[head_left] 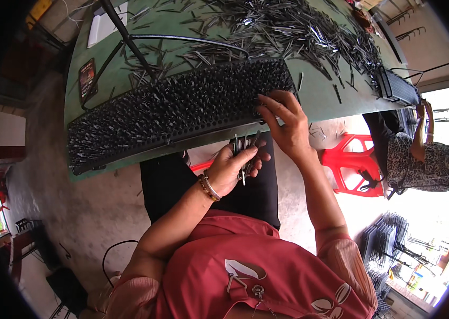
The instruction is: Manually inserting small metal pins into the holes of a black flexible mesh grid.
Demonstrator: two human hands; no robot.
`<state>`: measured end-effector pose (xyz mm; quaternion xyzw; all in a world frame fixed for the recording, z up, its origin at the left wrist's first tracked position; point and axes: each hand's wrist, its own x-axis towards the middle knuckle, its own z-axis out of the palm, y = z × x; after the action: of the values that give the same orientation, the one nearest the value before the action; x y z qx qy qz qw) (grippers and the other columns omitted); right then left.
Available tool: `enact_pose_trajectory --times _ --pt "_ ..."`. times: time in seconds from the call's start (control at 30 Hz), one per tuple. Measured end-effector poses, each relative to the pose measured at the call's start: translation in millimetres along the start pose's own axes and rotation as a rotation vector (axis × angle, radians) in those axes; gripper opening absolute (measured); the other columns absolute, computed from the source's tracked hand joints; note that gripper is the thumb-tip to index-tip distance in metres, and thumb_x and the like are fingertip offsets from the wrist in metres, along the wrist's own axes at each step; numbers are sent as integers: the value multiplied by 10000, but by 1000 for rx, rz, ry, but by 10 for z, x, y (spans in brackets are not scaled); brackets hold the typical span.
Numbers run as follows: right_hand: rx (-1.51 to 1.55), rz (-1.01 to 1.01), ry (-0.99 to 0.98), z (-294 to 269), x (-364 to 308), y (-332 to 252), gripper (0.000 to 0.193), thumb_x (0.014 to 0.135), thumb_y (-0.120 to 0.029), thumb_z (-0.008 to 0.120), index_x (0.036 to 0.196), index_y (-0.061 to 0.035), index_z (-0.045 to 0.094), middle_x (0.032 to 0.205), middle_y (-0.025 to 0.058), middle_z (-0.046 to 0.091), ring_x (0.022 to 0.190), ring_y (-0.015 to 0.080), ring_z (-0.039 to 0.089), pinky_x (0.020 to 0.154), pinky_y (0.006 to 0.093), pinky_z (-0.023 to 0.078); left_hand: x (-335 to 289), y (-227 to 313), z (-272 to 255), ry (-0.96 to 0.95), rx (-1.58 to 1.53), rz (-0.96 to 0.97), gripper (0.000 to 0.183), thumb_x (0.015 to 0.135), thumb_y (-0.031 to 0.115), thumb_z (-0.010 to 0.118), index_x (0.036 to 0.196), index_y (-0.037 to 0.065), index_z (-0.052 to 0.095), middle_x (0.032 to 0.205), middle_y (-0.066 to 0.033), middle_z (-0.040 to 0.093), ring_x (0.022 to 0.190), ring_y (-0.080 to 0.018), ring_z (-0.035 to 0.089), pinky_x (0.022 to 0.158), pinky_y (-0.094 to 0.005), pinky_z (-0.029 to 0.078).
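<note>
A long black board (203,127) lies slanted along the near edge of the table, its face packed with short dark strips (176,93) standing on end. A row of round holes runs along its near side. My left hand (235,162) is below the board, closed around a small bunch of loose dark strips (243,142) with the thumb across them. At the board's right end is my right hand (286,125), its fingers bent together at the standing strips; whatever lies between the fingertips is hidden.
Loose strips (309,34) lie heaped across the green table (315,101). A black metal frame (129,40) rises behind the board, near a phone (87,80). To the right are a red plastic stool (349,165) and another person (426,159) at a similar board (397,87).
</note>
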<state>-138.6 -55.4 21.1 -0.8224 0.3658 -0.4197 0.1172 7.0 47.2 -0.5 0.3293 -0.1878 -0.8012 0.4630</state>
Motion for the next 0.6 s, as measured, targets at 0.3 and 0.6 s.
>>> enact_pose_trajectory --times 0.3,0.6 --pt "755 714 -337 -286 -194 -114 214 874 -161 646 887 52 664 839 34 607 740 96 517 651 258 431 56 5 90 -40 41 61 224 941 165 515 1113 23 541 906 -105 636 710 -90 566 584 -243 484" --pt "240 348 2 -187 22 46 139 857 -82 641 943 22 673 884 83 645 794 147 607 712 252 470 105 -71 41 -91 10 -91 314 926 125 523 1214 1 506 982 -112 625 768 -91 572 634 -232 478"
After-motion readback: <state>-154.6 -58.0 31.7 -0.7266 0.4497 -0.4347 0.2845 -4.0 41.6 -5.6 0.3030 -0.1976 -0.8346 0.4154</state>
